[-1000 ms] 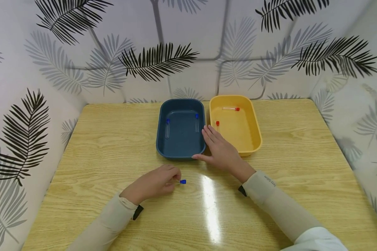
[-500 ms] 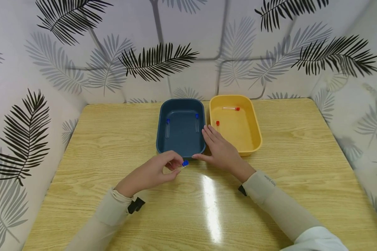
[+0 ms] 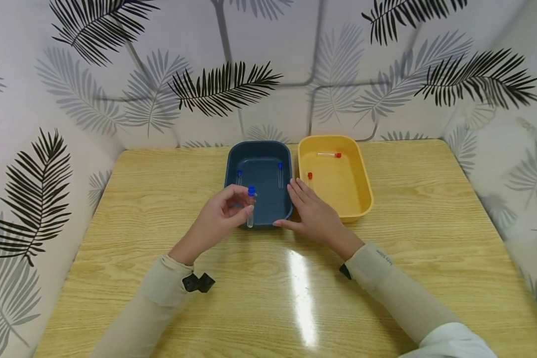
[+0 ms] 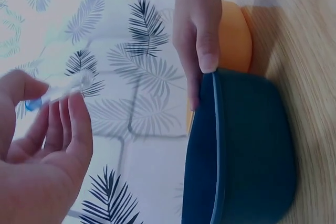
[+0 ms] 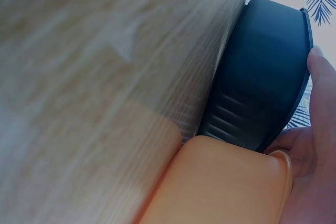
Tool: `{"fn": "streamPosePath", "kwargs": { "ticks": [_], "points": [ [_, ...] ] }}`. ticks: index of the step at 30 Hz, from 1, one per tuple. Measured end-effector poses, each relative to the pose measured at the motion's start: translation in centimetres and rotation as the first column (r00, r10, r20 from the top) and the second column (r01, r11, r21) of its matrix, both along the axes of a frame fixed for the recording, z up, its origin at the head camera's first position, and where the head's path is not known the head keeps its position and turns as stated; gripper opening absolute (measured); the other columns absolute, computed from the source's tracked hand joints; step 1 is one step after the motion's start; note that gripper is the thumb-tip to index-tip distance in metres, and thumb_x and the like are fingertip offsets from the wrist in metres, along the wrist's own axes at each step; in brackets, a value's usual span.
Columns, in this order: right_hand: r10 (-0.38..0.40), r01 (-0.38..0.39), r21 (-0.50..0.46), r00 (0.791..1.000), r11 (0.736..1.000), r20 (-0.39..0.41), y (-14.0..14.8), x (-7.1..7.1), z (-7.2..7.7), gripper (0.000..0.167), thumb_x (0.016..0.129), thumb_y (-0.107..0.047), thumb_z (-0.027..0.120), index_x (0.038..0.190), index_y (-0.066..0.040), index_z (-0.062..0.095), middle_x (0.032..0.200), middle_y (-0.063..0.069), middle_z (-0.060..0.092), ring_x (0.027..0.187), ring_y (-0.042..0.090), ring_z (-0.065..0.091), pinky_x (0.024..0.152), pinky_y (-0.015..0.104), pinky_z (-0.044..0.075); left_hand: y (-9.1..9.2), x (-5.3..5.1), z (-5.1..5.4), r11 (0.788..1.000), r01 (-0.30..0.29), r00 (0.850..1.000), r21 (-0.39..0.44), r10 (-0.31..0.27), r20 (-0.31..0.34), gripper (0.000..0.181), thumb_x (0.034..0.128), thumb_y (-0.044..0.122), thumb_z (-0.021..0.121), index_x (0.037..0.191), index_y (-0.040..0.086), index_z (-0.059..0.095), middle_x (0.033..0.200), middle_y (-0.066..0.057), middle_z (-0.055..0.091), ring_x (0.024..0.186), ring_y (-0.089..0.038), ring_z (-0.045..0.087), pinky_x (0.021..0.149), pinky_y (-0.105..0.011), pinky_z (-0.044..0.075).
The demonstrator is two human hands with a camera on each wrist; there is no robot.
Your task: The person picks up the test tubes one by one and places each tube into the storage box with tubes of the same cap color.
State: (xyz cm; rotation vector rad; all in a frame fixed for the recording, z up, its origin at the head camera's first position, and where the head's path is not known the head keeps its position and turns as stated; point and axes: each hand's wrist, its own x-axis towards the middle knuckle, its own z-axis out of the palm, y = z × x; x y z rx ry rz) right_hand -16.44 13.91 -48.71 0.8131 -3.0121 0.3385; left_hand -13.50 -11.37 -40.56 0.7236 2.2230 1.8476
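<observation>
My left hand [image 3: 220,215] pinches a clear test tube with a blue cap [image 3: 250,219] between thumb and fingers. The tube stands nearly upright, cap up, over the near edge of the dark blue bin [image 3: 258,220]. In the left wrist view the tube [image 4: 65,88] looks blurred. My right hand [image 3: 315,215] rests with straight fingers at the blue bin's near right corner, its thumb on the rim. Two blue-capped tubes lie inside that bin: one tube [image 3: 280,176] at the right and another tube [image 3: 239,176] at the left, partly hidden by my left hand.
A yellow bin [image 3: 362,199] stands close against the blue bin's right side. It holds a red-capped tube [image 3: 328,155] at the back and another red-capped tube [image 3: 310,177], partly covered by my right hand. Behind the wooden table [image 3: 161,184] hangs a leaf-patterned cloth [image 3: 268,44].
My left hand has lifted the blue-capped tube off the table, moved it forward to the blue bin and turned it from lying flat to nearly upright. The right hand has stayed in place.
</observation>
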Motion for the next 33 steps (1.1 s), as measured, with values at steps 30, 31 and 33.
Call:
{"fn": "streamPosePath", "kwargs": {
  "ticks": [30, 31, 33],
  "points": [
    [-0.002, 0.002, -0.009, 1.000, 1.000, 0.014, 0.0, 0.1, 0.2, 0.099, 0.081, -0.071, 0.045, 0.148, -0.004, 0.015, 0.154, 0.010, 0.008, 0.141, 0.021, 0.000, 0.112, 0.037, 0.011, 2.8, -5.1, -2.5, 0.958, -0.283, 0.896, -0.041, 0.280, 0.346, 0.035, 0.0957, 0.017, 0.052, 0.125, -0.002, 0.048, 0.118, -0.014, 0.056, 0.107, -0.035, 0.055, 0.082, -0.025, 0.051],
    [0.000, 0.000, -0.007, 1.000, 1.000, 0.009, 0.0, 0.1, 0.2, 0.099, 0.081, -0.072, 0.044, 0.148, -0.004, 0.015, 0.154, 0.010, 0.008, 0.141, 0.021, 0.000, 0.112, 0.037, 0.011, 2.9, -5.2, -2.6, 0.958, -0.283, 0.892, -0.051, 0.282, 0.353, 0.035, 0.0960, 0.016, 0.052, 0.126, -0.002, 0.048, 0.118, -0.016, 0.055, 0.107, -0.034, 0.055, 0.082, -0.025, 0.051],
    [0.007, -0.007, -0.004, 1.000, 1.000, 0.001, 0.0, 0.0, 0.1, 0.100, 0.081, -0.073, 0.042, 0.148, -0.004, 0.015, 0.154, 0.011, 0.009, 0.141, 0.021, 0.000, 0.112, 0.037, 0.011, 3.0, -5.5, -2.8, 0.957, -0.283, 0.883, -0.064, 0.286, 0.371, 0.036, 0.0963, 0.015, 0.051, 0.127, -0.003, 0.047, 0.121, -0.019, 0.054, 0.106, -0.032, 0.056, 0.082, -0.026, 0.050]
  ]
}}
